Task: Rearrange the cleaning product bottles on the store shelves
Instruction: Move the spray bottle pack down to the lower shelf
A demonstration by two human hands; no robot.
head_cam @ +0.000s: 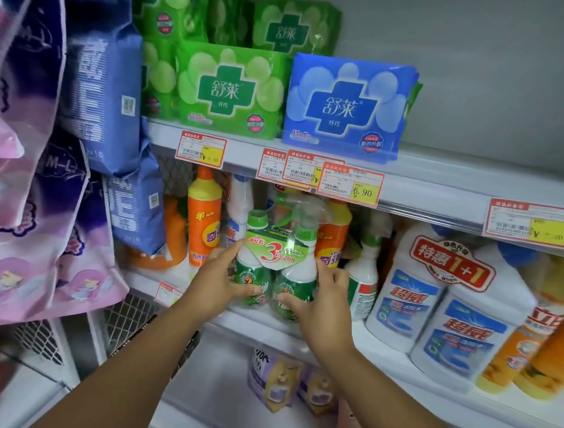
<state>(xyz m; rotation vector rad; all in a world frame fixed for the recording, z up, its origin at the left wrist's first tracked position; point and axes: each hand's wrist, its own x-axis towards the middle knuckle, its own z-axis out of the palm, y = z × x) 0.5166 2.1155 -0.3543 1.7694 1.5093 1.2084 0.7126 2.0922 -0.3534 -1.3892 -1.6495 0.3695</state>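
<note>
Both hands, left hand [218,278] and right hand [326,298], fingers wrapped round the sides of the green twin-pack of spray bottles [278,264] at the middle shelf [380,357] front edge; likely heavy, film slippery, grip low.

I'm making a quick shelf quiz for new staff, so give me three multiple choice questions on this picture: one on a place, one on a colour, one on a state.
1. Where does the twin pack of green bottles stand?
A. top shelf
B. middle shelf front edge
C. floor

2. What colour is the pack beside the green pack above?
A. blue
B. red
C. yellow

3. How is the twin pack held?
A. left hand only
B. both hands
C. untouched

B: it sits at the shelf lip.
A: the blue pack shows.
B: left hand and right hand flank it.
</note>
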